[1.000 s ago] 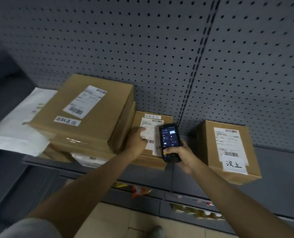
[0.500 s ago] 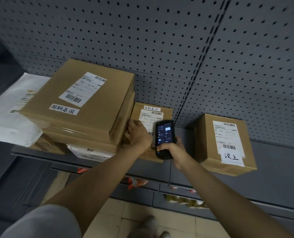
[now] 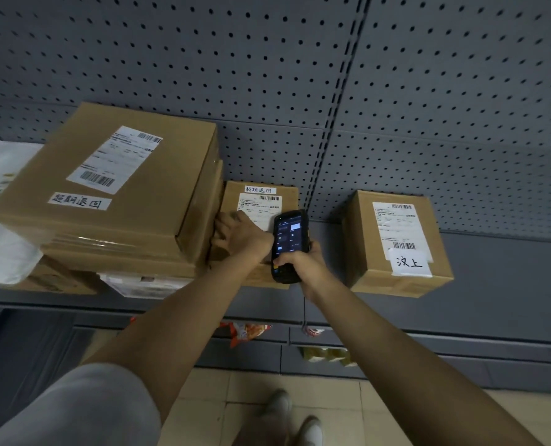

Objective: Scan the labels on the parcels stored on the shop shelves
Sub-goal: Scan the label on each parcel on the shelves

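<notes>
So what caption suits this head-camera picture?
Right hand holds a handheld scanner over the middle parcel; left hand rests on it.

Grey pegboard wall (image 3: 428, 91) behind grey shelving (image 3: 509, 284); beige tiled floor (image 3: 209, 410).

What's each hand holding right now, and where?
Right hand grips the handheld scanner by its lower end. Left hand rests on the middle parcel, fingers at its left edge.

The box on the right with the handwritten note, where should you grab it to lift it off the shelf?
Grip the box by its two side walls, coming from the front. It stands alone on the shelf, with open space on both sides and its front edge facing you.
</notes>
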The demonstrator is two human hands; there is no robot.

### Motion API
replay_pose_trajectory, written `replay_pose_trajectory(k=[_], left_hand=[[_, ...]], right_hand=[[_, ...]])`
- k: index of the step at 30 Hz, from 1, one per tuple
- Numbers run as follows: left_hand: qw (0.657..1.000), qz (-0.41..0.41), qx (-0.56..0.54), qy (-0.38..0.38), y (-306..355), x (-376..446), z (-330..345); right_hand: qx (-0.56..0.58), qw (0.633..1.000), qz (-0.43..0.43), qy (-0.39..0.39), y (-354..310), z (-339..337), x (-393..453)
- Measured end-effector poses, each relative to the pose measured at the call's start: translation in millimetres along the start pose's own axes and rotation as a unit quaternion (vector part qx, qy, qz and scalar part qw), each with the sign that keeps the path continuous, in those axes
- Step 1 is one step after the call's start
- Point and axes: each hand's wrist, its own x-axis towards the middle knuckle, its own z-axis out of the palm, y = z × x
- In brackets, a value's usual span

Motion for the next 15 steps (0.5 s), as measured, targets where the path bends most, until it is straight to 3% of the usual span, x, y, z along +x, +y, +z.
replay_pose_trajectory(k=[5, 11, 15], left_hand=[[1.000, -0.018, -0.012, -0.021, 3.9, 2.8, -7.6], [0.992, -0.059, 0.012, -0.110, -3.0, -2.8, -17.3], [0.992, -0.064, 0.039, -0.105, -15.9, -29.3, -13.2]], right_hand=[[0.012, 1.000, 0.004, 0.000, 0.4, -1.6, -8.6], [0.022, 1.000, 0.016, 0.005, 7.9, -12.8, -22.4], [0.028, 0.999, 0.019, -0.009, 13.4, -29.6, -38.0]])
